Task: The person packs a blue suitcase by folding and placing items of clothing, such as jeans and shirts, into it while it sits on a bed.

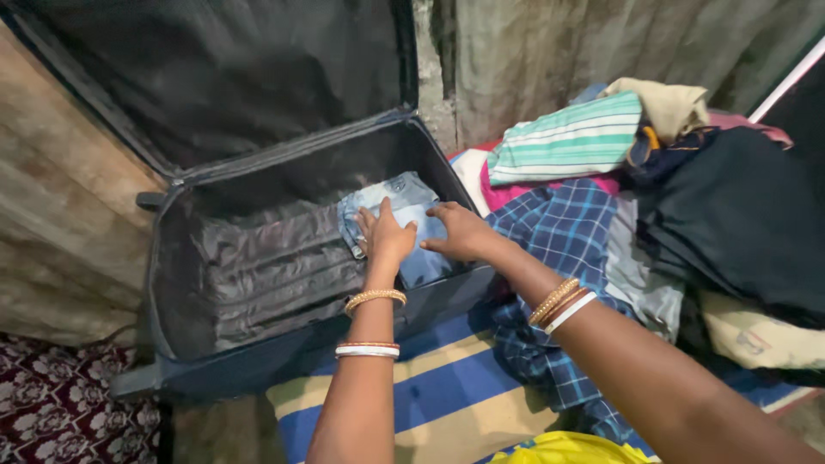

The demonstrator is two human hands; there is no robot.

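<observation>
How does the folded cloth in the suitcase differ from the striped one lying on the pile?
The light blue denim piece lies inside the open suitcase, pressed flat under the left hand and right hand. The green-and-white striped cloth sits on top of the clothes heap outside the suitcase, and no hand touches it. The denim is plain and faded; the other has bold stripes. Both are folded.

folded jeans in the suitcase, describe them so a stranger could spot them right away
Find the open dark suitcase against the wall. At its right end lie the folded jeans, under the left hand and right hand. They are the only pale blue item on its grey lining.
</observation>
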